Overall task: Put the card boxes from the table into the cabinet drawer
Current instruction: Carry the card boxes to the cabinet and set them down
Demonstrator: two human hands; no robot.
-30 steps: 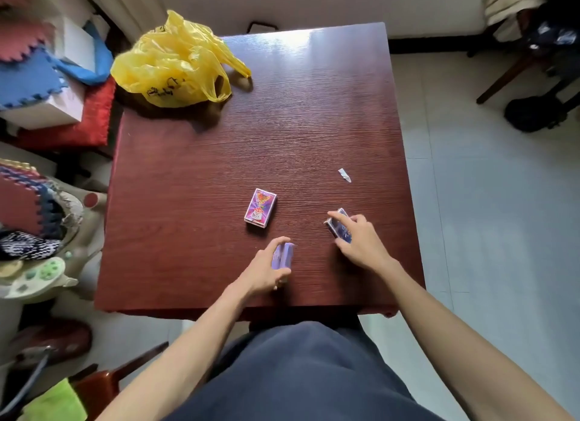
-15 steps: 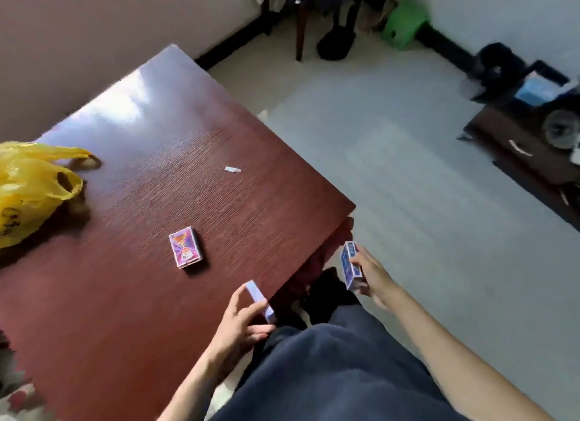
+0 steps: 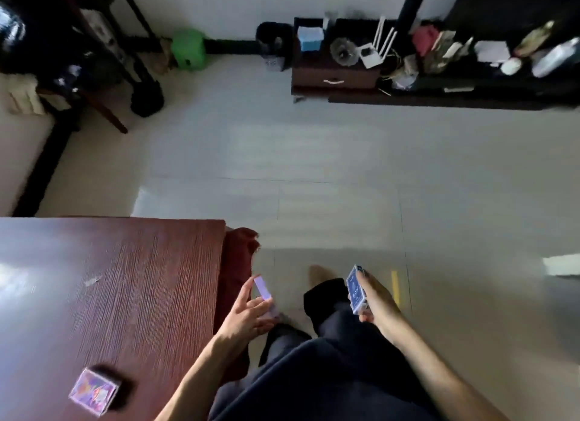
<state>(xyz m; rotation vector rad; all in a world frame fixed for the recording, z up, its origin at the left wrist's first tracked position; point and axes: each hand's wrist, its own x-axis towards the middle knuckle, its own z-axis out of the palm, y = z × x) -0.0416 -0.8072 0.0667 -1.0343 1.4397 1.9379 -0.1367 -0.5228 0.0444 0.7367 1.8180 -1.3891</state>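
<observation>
You are in the carrying step: your left hand (image 3: 248, 310) clasps a lilac card box (image 3: 263, 289), your right hand (image 3: 375, 298) a blue card box (image 3: 355, 290), both low in the frame, one patterned card box (image 3: 94, 391) lies on the bench (image 3: 125, 279) at lower left, and next you must walk to the cabinet drawer (image 3: 334, 78) at the upper right and open it.

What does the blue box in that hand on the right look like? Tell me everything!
The small blue card box looks like printed cardboard, rectangular, with pale edges and a faint white pattern on its wide face; the picture is too blurry to read it. It is held in the air above the pale floor, tilted, one short end up. Only the right hand touches it, fingers wrapped around its far side. It is away from the table.
</observation>
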